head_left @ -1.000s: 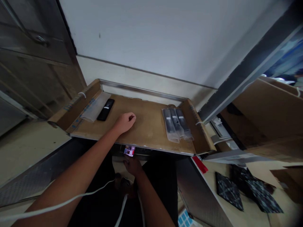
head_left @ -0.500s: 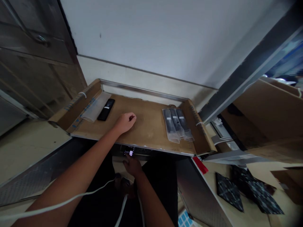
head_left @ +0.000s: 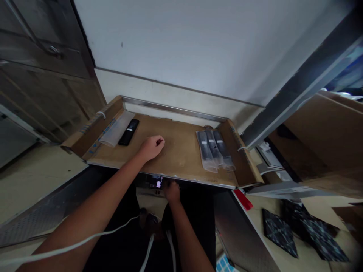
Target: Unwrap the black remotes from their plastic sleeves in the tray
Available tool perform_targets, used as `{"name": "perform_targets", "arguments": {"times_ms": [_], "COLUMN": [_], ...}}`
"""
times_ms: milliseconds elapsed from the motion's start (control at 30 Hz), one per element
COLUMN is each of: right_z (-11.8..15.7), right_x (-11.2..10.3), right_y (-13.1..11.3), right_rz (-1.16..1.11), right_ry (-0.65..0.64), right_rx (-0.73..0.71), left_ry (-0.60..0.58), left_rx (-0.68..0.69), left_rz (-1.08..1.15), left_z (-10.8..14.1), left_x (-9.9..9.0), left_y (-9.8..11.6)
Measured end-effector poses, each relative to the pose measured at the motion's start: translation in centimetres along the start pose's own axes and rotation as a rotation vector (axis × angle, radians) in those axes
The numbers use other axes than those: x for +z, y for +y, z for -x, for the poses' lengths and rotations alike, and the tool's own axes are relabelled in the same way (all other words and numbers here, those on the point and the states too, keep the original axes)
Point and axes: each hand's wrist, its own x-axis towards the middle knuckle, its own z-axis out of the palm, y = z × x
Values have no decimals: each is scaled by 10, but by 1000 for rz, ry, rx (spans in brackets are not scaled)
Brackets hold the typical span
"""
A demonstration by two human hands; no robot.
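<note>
My left hand point(head_left: 153, 147) rests loosely curled on the cardboard-lined tabletop point(head_left: 181, 143), with nothing visible in its fingers. To its left lies a black remote control point(head_left: 129, 132) with a white label, beside an empty-looking frosted plastic sleeve point(head_left: 115, 130). On the right, three dark labelled remote controls in frosted sleeves point(head_left: 211, 149) lie side by side. Below the front edge, a lit phone screen point(head_left: 156, 181) shows in the shade. My right hand point(head_left: 172, 192) is just right of that screen; its fingers are dark and partly hidden, so their hold is unclear.
Raised cardboard flaps point(head_left: 248, 166) border both sides of the tabletop, and a white wall point(head_left: 176, 45) rises behind it. White cables point(head_left: 85, 238) hang across my left forearm and lap. At right stand a large cardboard box point(head_left: 326, 143) and dark patterned pieces point(head_left: 279, 230) on the floor.
My right hand has drawn away from the phone screen, to the right. My left hand stays put on the cardboard. The whole view has shifted slightly.
</note>
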Motion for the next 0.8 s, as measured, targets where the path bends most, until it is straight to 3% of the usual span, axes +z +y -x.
{"name": "perform_targets", "arguments": {"times_ms": [133, 200, 267, 333, 367, 400, 467, 567, 667, 800], "right_z": [59, 78, 73, 45, 26, 5, -32, -63, -66, -55], "right_x": [-68, -116, -164, -201, -214, -222, -225, -210, -193, -181], "right_y": [-15, -27, -35, -37, -36, -34, -30, -30, -36, -50], "right_rz": [-100, -137, -121, 22, 127, 227, 352, 382, 356, 295], "right_ry": [-186, -148, 73, 434, 563, 611, 595, 670, 719, 679], "right_rx": [-418, -552, -549, -420, -324, -219, -73, -21, -9, -76], "left_ry": [2, 6, 14, 13, 10, 9, 9, 22, 23, 14], "left_rx": [-5, -3, 1, -4, -6, -7, -2, 4, 9, -2], "left_rz": [0, -5, -8, -10, -12, -12, -3, 5, -4, 3], "left_z": [-1, -2, -2, -2, -2, -1, -1, -2, -3, -2], "left_x": [1, 2, 2, 2, 1, 1, 1, 1, 1, 2], "left_y": [-2, -3, -4, -3, -3, -2, -1, -2, -3, -4]}}
